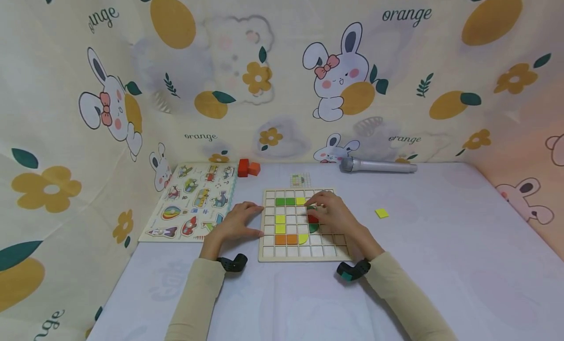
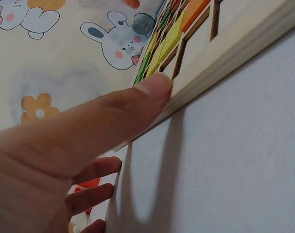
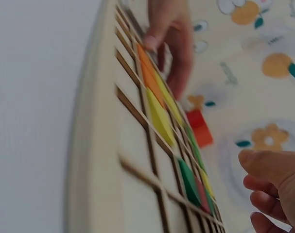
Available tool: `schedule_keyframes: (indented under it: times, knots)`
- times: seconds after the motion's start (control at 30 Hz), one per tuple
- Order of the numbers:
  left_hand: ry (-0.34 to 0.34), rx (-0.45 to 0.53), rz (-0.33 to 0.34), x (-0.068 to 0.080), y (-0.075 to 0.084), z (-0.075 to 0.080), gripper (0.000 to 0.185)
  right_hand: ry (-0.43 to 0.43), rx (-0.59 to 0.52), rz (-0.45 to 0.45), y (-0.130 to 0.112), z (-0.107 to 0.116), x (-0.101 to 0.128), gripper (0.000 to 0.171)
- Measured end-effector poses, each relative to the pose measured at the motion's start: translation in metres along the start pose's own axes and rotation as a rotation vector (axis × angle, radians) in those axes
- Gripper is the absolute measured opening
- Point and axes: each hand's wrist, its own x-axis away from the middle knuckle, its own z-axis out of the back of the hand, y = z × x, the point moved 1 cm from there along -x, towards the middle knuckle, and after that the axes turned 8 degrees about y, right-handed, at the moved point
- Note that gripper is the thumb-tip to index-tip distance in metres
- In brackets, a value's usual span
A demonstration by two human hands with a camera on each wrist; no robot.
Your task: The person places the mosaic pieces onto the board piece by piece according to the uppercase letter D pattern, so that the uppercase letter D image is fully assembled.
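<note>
A wooden grid board (image 1: 270, 255) lies in the middle of the table, with green, yellow and orange tiles set in its cells. My left hand (image 1: 238, 221) rests at the board's left edge, thumb straight against the rim (image 2: 225, 48). My right hand (image 1: 331, 212) hovers over the board's middle, fingertips at a red piece (image 1: 312, 217) that sits just above a green piece (image 1: 314, 228). In the right wrist view its fingers (image 3: 273, 187) hang loosely curled with nothing between them. The pieces lie flat in the cells (image 3: 159, 119).
A loose yellow tile (image 1: 381, 213) lies right of the board. Red and orange blocks (image 1: 248, 168) and a small pattern card (image 1: 300, 179) sit behind it. A silver microphone (image 1: 379, 166) lies at the back. A vehicle peg puzzle (image 1: 194, 201) lies on the left. Patterned cloth walls enclose the table.
</note>
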Motion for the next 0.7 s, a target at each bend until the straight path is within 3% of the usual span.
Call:
schedule_keyframes:
  times: [0.37, 0.7]
  knots:
    - [0.001, 0.01, 0.03, 0.0, 0.001, 0.0, 0.074, 0.074, 0.116, -0.109, 0.022, 0.05, 0.017, 0.019]
    - [0.003, 0.007, 0.012, -0.001, -0.002, -0.002, 0.074, 0.105, 0.202, -0.085, 0.043, 0.081, 0.04, 0.021]
